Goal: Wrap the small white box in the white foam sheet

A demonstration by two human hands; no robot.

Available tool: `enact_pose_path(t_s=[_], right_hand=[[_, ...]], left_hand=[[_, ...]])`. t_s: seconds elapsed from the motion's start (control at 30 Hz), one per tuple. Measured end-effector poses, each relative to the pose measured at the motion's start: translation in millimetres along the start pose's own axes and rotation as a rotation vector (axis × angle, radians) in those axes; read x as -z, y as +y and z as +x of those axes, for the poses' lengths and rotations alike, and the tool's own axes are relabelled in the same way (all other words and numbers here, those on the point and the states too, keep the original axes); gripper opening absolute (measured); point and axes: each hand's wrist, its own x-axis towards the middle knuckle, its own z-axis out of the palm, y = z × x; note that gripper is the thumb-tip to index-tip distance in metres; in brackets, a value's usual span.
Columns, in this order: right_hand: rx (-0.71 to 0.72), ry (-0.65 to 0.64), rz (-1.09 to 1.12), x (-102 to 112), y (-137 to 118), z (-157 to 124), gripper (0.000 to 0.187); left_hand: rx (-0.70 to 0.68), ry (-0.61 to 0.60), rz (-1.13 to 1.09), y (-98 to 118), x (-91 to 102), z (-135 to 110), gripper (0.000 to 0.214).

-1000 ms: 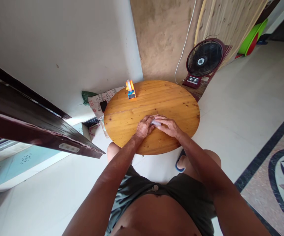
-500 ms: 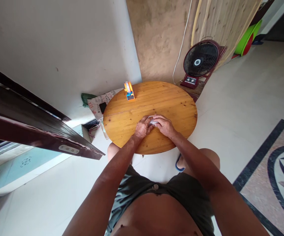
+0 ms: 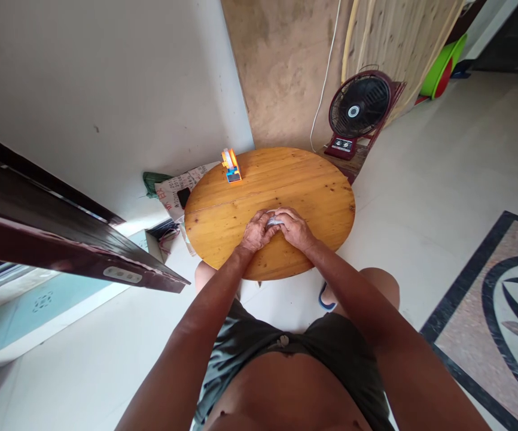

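My left hand (image 3: 254, 232) and my right hand (image 3: 293, 227) meet over the middle of a round wooden table (image 3: 322, 197). Both hands are closed, fingers curled toward each other around a small pale object (image 3: 274, 221) that shows only as a sliver between them. What the object is cannot be made out. A small orange and blue toy-like item (image 3: 231, 166) stands at the table's far left edge, well away from both hands.
A dark red floor fan (image 3: 358, 111) stands behind the table against a wooden panel. Newspaper and a black phone (image 3: 182, 196) lie on the floor at the table's left. A dark door edge (image 3: 61, 239) juts in from the left. Patterned flooring (image 3: 501, 323) lies on the right.
The fingers of my right hand have curled closer over the pale object. The view has shifted a little, so the table and fan sit further left.
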Motion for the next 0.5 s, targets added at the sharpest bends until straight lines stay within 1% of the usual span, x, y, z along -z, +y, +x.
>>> enact_pose_path(t_s=[0.2,0.37,0.43,0.5], right_hand=[[0.003,-0.014,-0.049,-0.8,-1.5,-1.5,0.027],[0.0,0.01,-0.159,-3.3,0.1,-3.9,0.02],[-0.002,0.011,-0.169,-3.7,0.9,-4.4,0.022],[-0.01,0.012,-0.151,-2.7,1.9,-4.5,0.032]], left_hand=[[-0.01,0.012,0.031,-6.2,-4.0,0.0,0.051],[0.004,0.021,0.082,-9.7,-7.7,-0.1,0.049],[0.004,0.023,0.093,-9.5,-8.1,-0.1,0.049],[0.003,0.026,0.093,-8.9,-7.6,-0.2,0.049]])
